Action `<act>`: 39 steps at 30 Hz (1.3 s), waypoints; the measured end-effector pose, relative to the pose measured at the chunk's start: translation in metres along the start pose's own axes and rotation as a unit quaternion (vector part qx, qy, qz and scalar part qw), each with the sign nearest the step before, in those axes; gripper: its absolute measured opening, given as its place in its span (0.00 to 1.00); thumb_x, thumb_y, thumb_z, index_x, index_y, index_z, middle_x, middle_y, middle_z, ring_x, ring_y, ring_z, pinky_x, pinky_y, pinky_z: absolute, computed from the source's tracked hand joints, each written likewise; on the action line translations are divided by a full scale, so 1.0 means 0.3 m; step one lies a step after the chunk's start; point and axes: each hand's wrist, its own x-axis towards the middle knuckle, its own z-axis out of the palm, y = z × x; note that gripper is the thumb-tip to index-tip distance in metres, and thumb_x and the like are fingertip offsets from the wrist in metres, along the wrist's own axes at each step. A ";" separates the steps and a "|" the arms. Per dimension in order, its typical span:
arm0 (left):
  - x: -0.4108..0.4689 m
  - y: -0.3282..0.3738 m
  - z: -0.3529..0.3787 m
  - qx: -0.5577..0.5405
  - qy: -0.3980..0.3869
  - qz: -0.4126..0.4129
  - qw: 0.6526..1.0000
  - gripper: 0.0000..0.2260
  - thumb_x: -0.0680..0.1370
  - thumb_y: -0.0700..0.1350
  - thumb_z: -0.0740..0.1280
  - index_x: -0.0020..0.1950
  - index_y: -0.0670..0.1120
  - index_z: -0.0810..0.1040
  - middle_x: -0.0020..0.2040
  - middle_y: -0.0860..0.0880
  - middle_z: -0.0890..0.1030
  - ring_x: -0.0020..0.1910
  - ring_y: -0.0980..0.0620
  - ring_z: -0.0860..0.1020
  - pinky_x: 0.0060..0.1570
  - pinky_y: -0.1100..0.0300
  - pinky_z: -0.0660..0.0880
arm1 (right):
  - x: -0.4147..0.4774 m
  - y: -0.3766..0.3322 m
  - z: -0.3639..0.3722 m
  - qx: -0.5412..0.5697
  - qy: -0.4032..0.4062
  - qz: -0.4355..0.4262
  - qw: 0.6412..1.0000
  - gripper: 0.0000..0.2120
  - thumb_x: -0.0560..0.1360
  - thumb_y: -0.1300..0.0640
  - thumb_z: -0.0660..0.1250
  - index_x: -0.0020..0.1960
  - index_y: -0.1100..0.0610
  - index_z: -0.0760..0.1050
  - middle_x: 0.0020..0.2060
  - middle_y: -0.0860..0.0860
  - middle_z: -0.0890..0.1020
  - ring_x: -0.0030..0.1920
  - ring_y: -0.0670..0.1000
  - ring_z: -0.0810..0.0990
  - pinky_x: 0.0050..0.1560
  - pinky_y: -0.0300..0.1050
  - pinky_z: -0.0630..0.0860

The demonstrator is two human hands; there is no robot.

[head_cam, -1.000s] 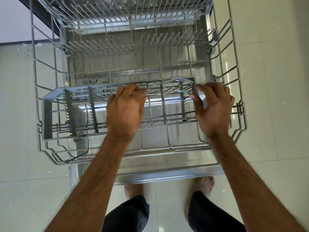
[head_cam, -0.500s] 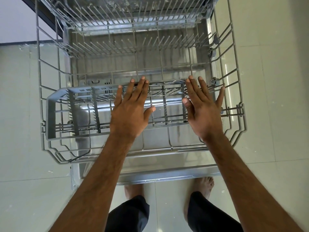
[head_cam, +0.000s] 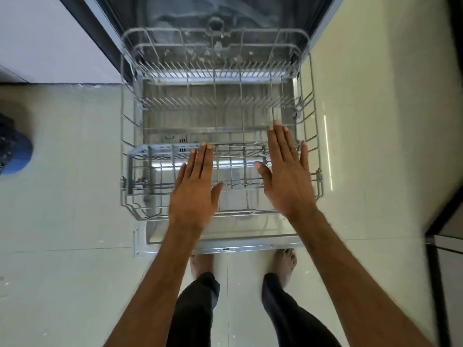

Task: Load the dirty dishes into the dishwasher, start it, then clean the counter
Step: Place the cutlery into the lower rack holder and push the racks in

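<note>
Now the dishwasher [head_cam: 215, 23] is seen standing wide in the middle of the view, its door [head_cam: 225, 242] dropped flat just above the floor and its wire rack [head_cam: 313, 108] drawn out over that door. Across the near end of the rack a grey cutlery basket [head_cam: 130, 169] is set, running left to right. Over this basket both hands are held flat, palms down. The left hand [head_cam: 194, 194] is placed over the basket's middle, its fingers [head_cam: 200, 161] straight and pressed together, the thumb stuck out sideways. The right hand [head_cam: 288, 176] is placed over the basket's right end, its fingers [head_cam: 280, 141] straight and slightly fanned, reaching past the basket's far edge. No grip is taken by either hand; whether the palms touch the basket cannot be told. Something thin and metallic is glimpsed in the basket between the hands, too blurred to be named. Further back, rows of upright tines [head_cam: 213, 73] are seen in the rack. Two bare feet [head_cam: 285, 261] are planted on the pale floor tiles [head_cam: 62, 196] just beside the door's near edge. A white cabinet front [head_cam: 37, 33] is seen left of the dishwasher, and a dark-and-blue object [head_cam: 15, 156] is cut off at the left edge.
</note>
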 end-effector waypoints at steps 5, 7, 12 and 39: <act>-0.059 0.004 -0.443 0.021 0.040 -0.005 0.999 0.35 0.83 0.53 0.60 0.81 0.47 0.43 0.81 0.50 0.44 0.80 0.49 0.44 0.78 0.48 0.49 | 0.020 -0.338 -0.320 0.022 0.000 -0.011 1.000 0.34 0.85 0.44 0.52 0.81 0.55 0.39 0.80 0.50 0.40 0.79 0.49 0.37 0.79 0.59 0.39; -0.081 -0.007 -0.643 0.027 0.070 -0.004 0.997 0.34 0.83 0.54 0.59 0.81 0.47 0.44 0.81 0.49 0.46 0.80 0.49 0.46 0.78 0.48 0.49 | 0.032 -0.485 -0.453 0.046 -0.001 -0.030 0.998 0.34 0.84 0.44 0.52 0.81 0.54 0.39 0.80 0.49 0.39 0.79 0.48 0.36 0.78 0.58 0.37; -0.243 -0.072 -1.201 0.056 0.133 -0.029 0.989 0.33 0.83 0.57 0.55 0.81 0.47 0.42 0.81 0.50 0.43 0.80 0.50 0.43 0.78 0.49 0.48 | 0.053 -0.878 -0.867 0.055 0.036 -0.113 0.991 0.32 0.84 0.44 0.51 0.81 0.54 0.41 0.80 0.49 0.40 0.79 0.48 0.36 0.78 0.59 0.37; -0.122 -1.055 -2.584 0.012 0.245 -0.053 0.968 0.33 0.82 0.52 0.63 0.81 0.45 0.50 0.81 0.47 0.52 0.80 0.48 0.52 0.76 0.47 0.58 | 0.735 -2.323 -1.525 0.051 0.117 -0.168 0.977 0.25 0.83 0.47 0.57 0.78 0.53 0.61 0.79 0.51 0.58 0.80 0.52 0.53 0.77 0.59 0.46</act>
